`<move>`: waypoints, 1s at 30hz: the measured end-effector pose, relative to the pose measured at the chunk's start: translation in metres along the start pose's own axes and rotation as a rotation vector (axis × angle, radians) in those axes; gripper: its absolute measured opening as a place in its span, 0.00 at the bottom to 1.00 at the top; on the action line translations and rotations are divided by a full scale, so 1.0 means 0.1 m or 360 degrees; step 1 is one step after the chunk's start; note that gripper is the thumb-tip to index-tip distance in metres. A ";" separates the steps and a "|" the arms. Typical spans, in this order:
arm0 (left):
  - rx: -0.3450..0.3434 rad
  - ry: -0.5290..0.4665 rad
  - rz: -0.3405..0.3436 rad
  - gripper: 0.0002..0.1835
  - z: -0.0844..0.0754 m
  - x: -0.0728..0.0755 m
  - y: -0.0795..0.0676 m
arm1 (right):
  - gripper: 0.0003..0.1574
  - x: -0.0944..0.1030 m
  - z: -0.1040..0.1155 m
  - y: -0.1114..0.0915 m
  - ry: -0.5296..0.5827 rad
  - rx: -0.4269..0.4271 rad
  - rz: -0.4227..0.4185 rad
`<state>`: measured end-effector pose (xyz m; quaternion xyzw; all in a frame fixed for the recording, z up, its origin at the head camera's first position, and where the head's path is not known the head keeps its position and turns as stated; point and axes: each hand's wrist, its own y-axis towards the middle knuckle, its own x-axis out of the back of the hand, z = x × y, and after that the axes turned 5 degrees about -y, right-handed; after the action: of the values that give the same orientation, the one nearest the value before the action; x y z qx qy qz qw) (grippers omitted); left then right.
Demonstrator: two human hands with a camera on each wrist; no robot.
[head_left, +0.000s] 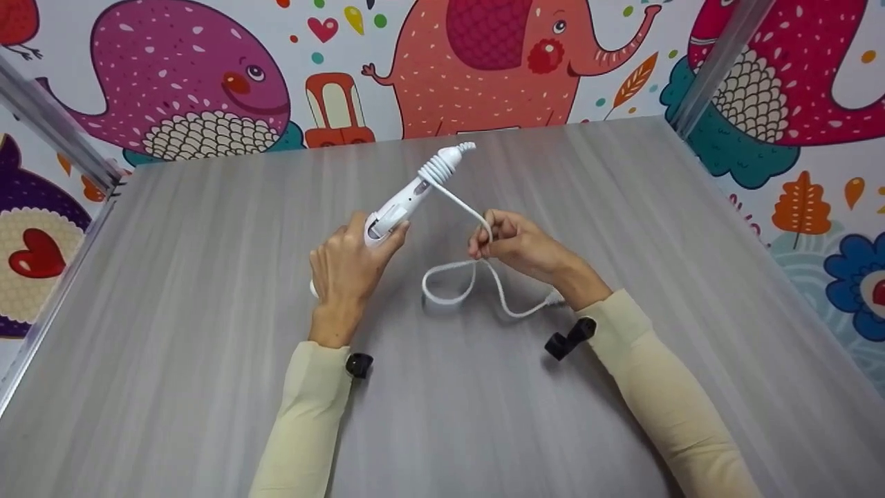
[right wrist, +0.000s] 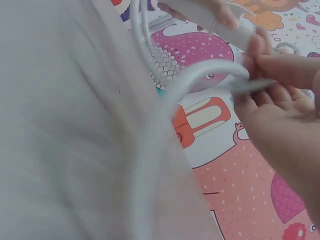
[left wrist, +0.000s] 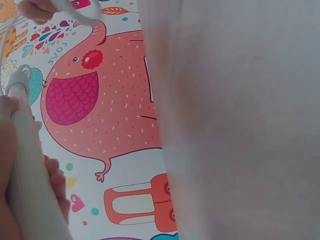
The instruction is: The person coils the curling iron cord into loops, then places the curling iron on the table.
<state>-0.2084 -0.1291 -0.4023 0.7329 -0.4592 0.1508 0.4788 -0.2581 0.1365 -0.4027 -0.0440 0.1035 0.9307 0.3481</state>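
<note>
In the head view my left hand (head_left: 348,259) grips a white hair-styling iron (head_left: 401,207) around its body, tilted up and away to the right. Several turns of its white cord (head_left: 437,168) are wound around the handle near the far end. From there the cord runs down to my right hand (head_left: 529,249), which pinches it between thumb and fingers. Below that hand the cord hangs in a loose loop, and its plug (head_left: 554,299) shows beside the right wrist. In the left wrist view the iron's smooth body (left wrist: 32,170) lies between thumb and fingers; the palm side is hidden.
Beneath both hands is a grey wood-grain table (head_left: 207,387). A wall panel (head_left: 484,76) printed with cartoon animals stands along its back edge, with metal posts (head_left: 722,66) at the corners. Black camera mounts (head_left: 570,339) sit on both sleeves.
</note>
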 end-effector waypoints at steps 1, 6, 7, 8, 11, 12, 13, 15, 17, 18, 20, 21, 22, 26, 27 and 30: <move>0.0002 -0.0003 0.0001 0.31 0.01 0.00 0.00 | 0.18 0.01 0.00 0.00 0.0034 0.0026 0.0010; -0.0015 0.0016 0.0006 0.30 0.03 -0.02 -0.01 | 0.10 0.08 0.00 -0.02 -0.0029 -0.0012 0.0074; -0.0020 0.0017 0.0006 0.30 0.03 -0.03 -0.01 | 0.12 0.09 0.01 -0.03 -0.0093 -0.0045 0.0065; -0.0028 0.0021 0.0006 0.30 0.04 -0.04 -0.01 | 0.17 0.10 0.02 -0.03 -0.0180 -0.0079 0.0045; -0.0058 0.0026 0.0002 0.30 0.05 -0.06 -0.02 | 0.25 0.10 0.06 -0.04 -0.0506 -0.0192 -0.0064; -0.0071 0.0027 -0.0001 0.30 0.05 -0.07 -0.03 | 0.26 0.11 0.07 -0.04 -0.0628 -0.0227 -0.0099; -0.0084 0.0027 -0.0006 0.30 0.05 -0.07 -0.03 | 0.26 0.10 0.09 -0.04 -0.0748 -0.0263 -0.0128; -0.0109 0.0042 -0.0017 0.31 0.05 -0.09 -0.03 | 0.25 0.10 0.13 -0.04 -0.0955 -0.0336 -0.0182; -0.0132 0.0056 -0.0031 0.31 0.04 -0.09 -0.03 | 0.25 0.09 0.17 -0.05 -0.1125 -0.0396 -0.0233; -0.0145 0.0060 -0.0038 0.32 0.04 -0.10 -0.03 | 0.25 0.09 0.20 -0.06 -0.1208 -0.0420 -0.0259; -0.0172 0.0070 -0.0048 0.32 0.03 -0.10 -0.04 | 0.26 0.07 0.23 -0.08 -0.1369 -0.0473 -0.0321; -0.0184 0.0067 -0.0054 0.32 0.03 -0.10 -0.04 | 0.28 0.06 0.25 -0.09 -0.1456 -0.0507 -0.0356; -0.0194 0.0058 -0.0061 0.32 0.02 -0.10 -0.04 | 0.31 0.05 0.26 -0.10 -0.1546 -0.0554 -0.0392; -0.0233 0.0016 -0.0084 0.31 0.01 -0.10 -0.06 | 0.44 0.04 0.27 -0.12 -0.1814 -0.0777 -0.0483; -0.0249 0.0004 -0.0084 0.31 0.00 -0.10 -0.06 | 0.46 0.04 0.26 -0.12 -0.1867 -0.0815 -0.0491; -0.0327 -0.0007 -0.0088 0.30 0.00 -0.09 -0.06 | 0.46 0.06 0.24 -0.11 -0.1938 -0.0840 -0.0496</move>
<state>-0.2084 -0.1237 -0.4121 0.6927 -0.4529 0.0880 0.5543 -0.2556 0.1537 -0.3815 0.3897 -0.3490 0.7226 0.4519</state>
